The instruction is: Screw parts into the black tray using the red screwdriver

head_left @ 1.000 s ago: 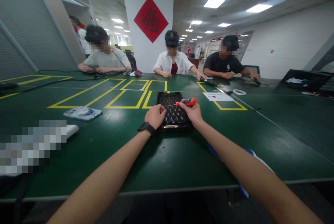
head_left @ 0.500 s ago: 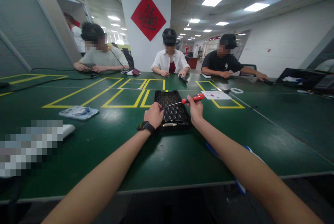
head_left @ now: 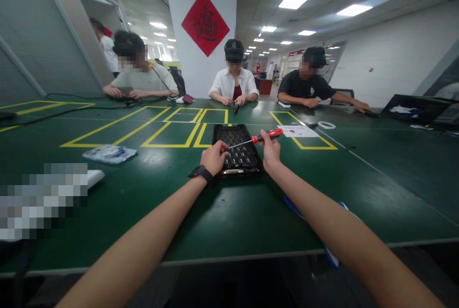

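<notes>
A black case with rows of small metallic pieces lies open on the table in front of me. My right hand is closed around the red and black handle of a screwdriver, its shaft slanting down to the left across the case. Over the case's left side, my left hand has its fingers pinched together at the screwdriver's tip. Whatever those fingers hold is too small to make out. A dark band with a watch is on my left wrist.
The green table carries yellow tape outlines. A clear plastic packet and a pixelated white object lie to the left. A printed sheet and a white ring are at right. Three people sit across the table.
My hands and the screwdriver hold almost the same pose over the case. Across the table, the person in white has drawn a dark object in from the side and now has both hands at it.
</notes>
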Demonstrator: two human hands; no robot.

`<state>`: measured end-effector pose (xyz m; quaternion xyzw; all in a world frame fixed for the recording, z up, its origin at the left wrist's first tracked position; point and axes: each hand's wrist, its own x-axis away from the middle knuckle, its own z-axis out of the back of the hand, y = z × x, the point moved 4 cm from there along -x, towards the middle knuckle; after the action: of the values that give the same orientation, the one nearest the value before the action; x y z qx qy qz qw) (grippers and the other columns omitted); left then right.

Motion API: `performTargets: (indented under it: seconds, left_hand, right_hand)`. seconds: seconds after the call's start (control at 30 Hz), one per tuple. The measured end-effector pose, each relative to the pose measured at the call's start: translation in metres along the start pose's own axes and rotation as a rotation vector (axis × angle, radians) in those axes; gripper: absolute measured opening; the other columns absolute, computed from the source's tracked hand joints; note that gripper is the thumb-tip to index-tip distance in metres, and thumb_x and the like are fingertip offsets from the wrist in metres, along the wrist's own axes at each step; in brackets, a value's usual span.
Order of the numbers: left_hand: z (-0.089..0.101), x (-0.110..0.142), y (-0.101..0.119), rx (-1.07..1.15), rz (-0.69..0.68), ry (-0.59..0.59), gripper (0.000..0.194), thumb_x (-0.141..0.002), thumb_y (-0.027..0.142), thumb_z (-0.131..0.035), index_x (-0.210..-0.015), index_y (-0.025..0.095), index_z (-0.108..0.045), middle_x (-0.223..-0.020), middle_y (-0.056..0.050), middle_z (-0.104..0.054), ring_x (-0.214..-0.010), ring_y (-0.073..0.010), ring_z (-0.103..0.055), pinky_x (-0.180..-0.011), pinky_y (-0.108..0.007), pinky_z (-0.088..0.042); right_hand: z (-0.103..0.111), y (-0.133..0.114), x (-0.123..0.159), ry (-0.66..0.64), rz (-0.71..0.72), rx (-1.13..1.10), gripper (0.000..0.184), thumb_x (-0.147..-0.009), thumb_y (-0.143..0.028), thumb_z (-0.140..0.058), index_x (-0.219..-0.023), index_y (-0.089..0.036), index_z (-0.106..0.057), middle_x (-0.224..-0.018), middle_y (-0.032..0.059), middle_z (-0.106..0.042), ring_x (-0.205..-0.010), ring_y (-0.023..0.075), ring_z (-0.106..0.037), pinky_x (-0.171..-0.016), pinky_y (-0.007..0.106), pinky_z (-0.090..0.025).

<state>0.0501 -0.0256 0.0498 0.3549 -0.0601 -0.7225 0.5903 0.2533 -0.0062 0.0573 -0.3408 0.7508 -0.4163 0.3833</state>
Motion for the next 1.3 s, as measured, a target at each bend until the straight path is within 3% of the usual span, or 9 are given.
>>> performTargets:
  seconds: [0.23,0.5,0.73,0.97,1.3]
  left_hand:
    - [-0.005,-0.004,-0.005,0.083,0.026,-0.013,0.016,-0.075,0.023,-0.059,-0.089,0.019,-0.064,-0.082,-0.003,-0.068,-0.078,-0.0159,-0.061,-0.071,-0.027,-0.044]
    - [-0.005,-0.002,-0.004,0.154,0.017,-0.025,0.015,-0.073,0.017,-0.058,-0.087,0.02,-0.061,-0.082,0.0,-0.07,-0.081,-0.0151,-0.064,-0.075,-0.026,-0.046]
    - [0.001,0.002,0.005,0.085,-0.046,-0.023,0.029,-0.074,0.013,-0.055,-0.101,0.023,-0.061,-0.086,0.0,-0.07,-0.087,-0.0159,-0.063,-0.082,-0.027,-0.045]
    - [0.0,0.001,0.007,0.081,-0.117,-0.021,0.029,-0.076,0.012,-0.053,-0.101,0.025,-0.062,-0.087,0.001,-0.07,-0.087,-0.0154,-0.063,-0.082,-0.027,-0.045]
    - [0.004,0.004,0.011,-0.062,-0.102,0.011,0.015,-0.073,0.017,-0.053,-0.084,0.021,-0.063,-0.084,-0.001,-0.067,-0.078,-0.0161,-0.06,-0.071,-0.027,-0.043]
  right_hand:
    - [0.001,-0.003,0.0,0.021,0.052,-0.034,0.03,-0.066,-0.044,-0.063,-0.064,-0.017,-0.049,-0.053,-0.0062,-0.043,-0.05,0.0073,-0.039,-0.053,0.022,-0.035]
    - [0.003,-0.005,-0.001,0.066,0.078,-0.064,0.028,-0.069,-0.04,-0.062,-0.063,-0.017,-0.046,-0.051,-0.0073,-0.04,-0.047,0.0059,-0.037,-0.048,0.02,-0.032]
    - [0.003,-0.004,-0.002,0.056,0.081,-0.054,0.029,-0.069,-0.041,-0.061,-0.064,-0.017,-0.046,-0.052,-0.0075,-0.039,-0.047,0.006,-0.035,-0.048,0.02,-0.031]
    - [0.005,-0.002,-0.006,0.062,0.052,-0.033,0.029,-0.069,-0.042,-0.061,-0.063,-0.018,-0.046,-0.053,-0.0071,-0.039,-0.048,0.0068,-0.035,-0.048,0.021,-0.032]
    - [0.007,-0.008,-0.004,0.077,0.073,-0.035,0.028,-0.07,-0.042,-0.059,-0.066,-0.018,-0.047,-0.055,-0.0068,-0.039,-0.048,0.0064,-0.033,-0.048,0.021,-0.031]
